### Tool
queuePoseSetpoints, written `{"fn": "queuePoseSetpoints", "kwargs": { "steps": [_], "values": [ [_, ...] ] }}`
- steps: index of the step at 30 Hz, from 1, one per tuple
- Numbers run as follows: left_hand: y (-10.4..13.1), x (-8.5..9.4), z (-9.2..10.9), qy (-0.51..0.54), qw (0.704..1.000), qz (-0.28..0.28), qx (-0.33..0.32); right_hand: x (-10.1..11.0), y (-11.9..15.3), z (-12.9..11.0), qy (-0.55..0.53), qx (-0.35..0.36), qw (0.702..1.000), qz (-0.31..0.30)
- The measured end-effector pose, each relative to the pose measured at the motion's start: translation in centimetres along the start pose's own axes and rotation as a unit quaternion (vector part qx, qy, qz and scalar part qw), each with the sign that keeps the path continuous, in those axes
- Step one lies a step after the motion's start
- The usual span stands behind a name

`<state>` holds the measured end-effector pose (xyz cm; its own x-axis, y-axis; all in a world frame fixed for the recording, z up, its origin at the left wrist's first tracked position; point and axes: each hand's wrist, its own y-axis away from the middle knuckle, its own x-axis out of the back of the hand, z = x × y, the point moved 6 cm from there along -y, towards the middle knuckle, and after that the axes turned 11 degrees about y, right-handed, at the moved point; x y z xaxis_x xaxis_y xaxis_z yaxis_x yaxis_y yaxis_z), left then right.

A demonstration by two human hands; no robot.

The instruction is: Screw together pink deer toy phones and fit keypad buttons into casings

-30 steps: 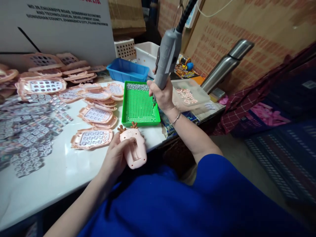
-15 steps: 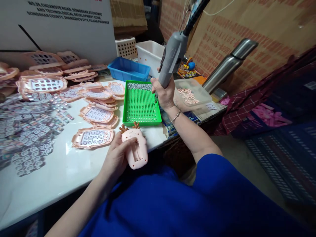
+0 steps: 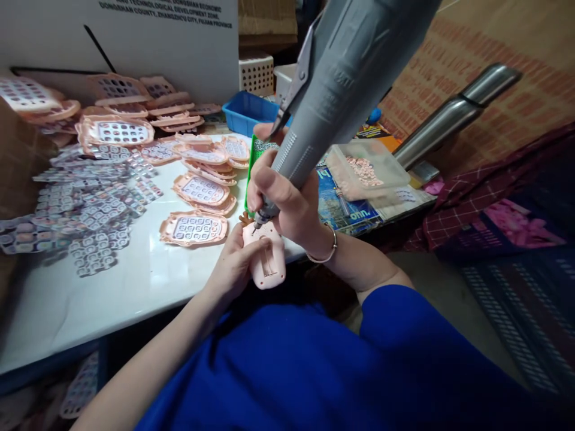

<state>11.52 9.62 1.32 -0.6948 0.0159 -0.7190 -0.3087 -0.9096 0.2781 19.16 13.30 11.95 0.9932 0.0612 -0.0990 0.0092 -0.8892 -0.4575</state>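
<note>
My left hand (image 3: 234, 261) is closed round a pale pink toy phone (image 3: 268, 266) with brown antlers, its back facing up and an uncovered battery slot showing under my thumb. In my right hand (image 3: 294, 200) is a grey electric screwdriver (image 3: 332, 90), gripped near its lower end and slanting down to the left. Its bit is at the upper left screw hole of the toy phone; whether a screw sits on the tip is too small to tell. Behind my right hand, the green tray (image 3: 250, 185) of small silvery screws is mostly hidden.
Pink phone shells with keypads (image 3: 194, 228) lie in stacks on the white table (image 3: 148, 287). Loose keypad sheets (image 3: 96, 248) spread at left. A blue bin (image 3: 249, 112), a clear box of small pink parts (image 3: 366, 170) and a steel flask (image 3: 453, 117) stand farther back.
My right hand has brought the screwdriver from over the green tray down to the back of the toy phone. My left hand still holds the toy phone. The view has shifted left.
</note>
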Motion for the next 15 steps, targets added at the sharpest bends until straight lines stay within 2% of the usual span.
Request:
{"fn": "queuePoseSetpoints", "kwargs": {
  "steps": [4,7,11,15],
  "values": [
    [0.0,0.1,-0.1,-0.001,1.0,-0.006,0.001,0.1,-0.2,1.0,0.05,-0.031,0.998,-0.022],
    [0.0,0.1,-0.1,-0.001,1.0,-0.006,0.001,0.0,-0.3,0.9,0.034,-0.007,0.999,-0.032],
    [-0.1,0.2,-0.1,-0.01,1.0,-0.007,-0.001,0.0,-0.1,1.0,0.013,0.002,1.0,-0.014],
    [-0.1,0.2,0.0,-0.015,1.0,0.001,-0.006,-0.2,0.2,1.4,0.042,-0.039,0.998,-0.017]
  ]
}}
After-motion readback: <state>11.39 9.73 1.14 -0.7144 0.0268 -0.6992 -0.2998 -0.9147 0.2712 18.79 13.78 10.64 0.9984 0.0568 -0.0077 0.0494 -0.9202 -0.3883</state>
